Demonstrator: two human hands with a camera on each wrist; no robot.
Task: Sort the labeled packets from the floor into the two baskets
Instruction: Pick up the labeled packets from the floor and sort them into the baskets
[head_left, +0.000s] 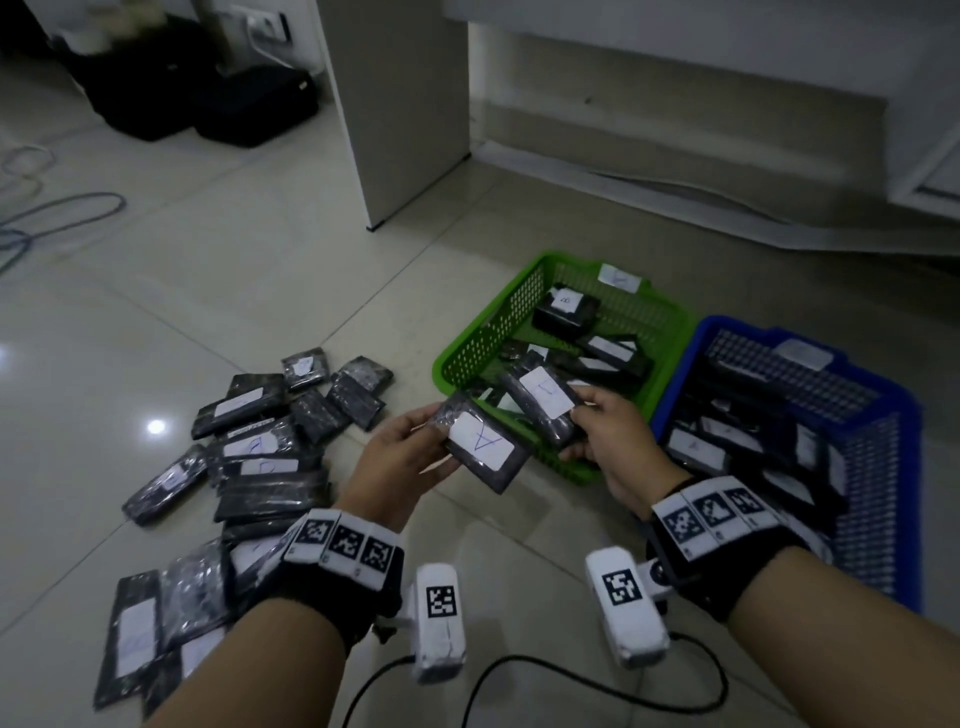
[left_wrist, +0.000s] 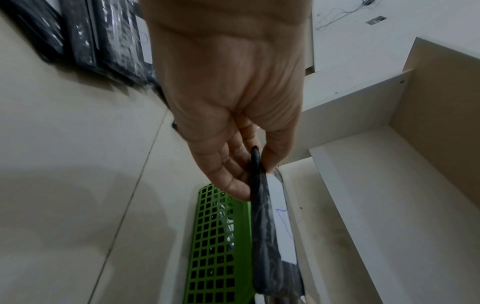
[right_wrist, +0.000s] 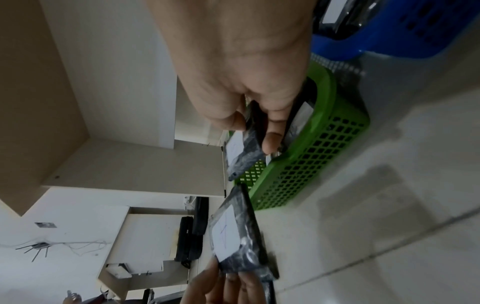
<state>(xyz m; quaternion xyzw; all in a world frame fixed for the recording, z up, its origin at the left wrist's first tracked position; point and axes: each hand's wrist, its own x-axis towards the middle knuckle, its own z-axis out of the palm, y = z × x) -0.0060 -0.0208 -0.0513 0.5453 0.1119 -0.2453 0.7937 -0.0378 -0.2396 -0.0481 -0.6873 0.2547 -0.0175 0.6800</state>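
My left hand (head_left: 400, 457) grips a black packet (head_left: 480, 444) whose white label reads A, held just left of the green basket (head_left: 483, 332). Seen edge-on in the left wrist view, that packet (left_wrist: 270, 236) sits between thumb and fingers. My right hand (head_left: 608, 436) holds a second black packet (head_left: 543, 405) with a white label over the green basket's near corner; the right wrist view shows its fingers (right_wrist: 271, 142) pinching it (right_wrist: 244, 152). The blue basket (head_left: 883, 415) stands to the right, with several packets inside. A pile of packets (head_left: 260, 447) lies on the floor at left.
A white furniture panel (head_left: 405, 104) rises behind the baskets. Black bags (head_left: 208, 88) sit at the far left wall, and cables (head_left: 52, 213) loop on the tiles. Camera cords (head_left: 571, 686) trail near my wrists.
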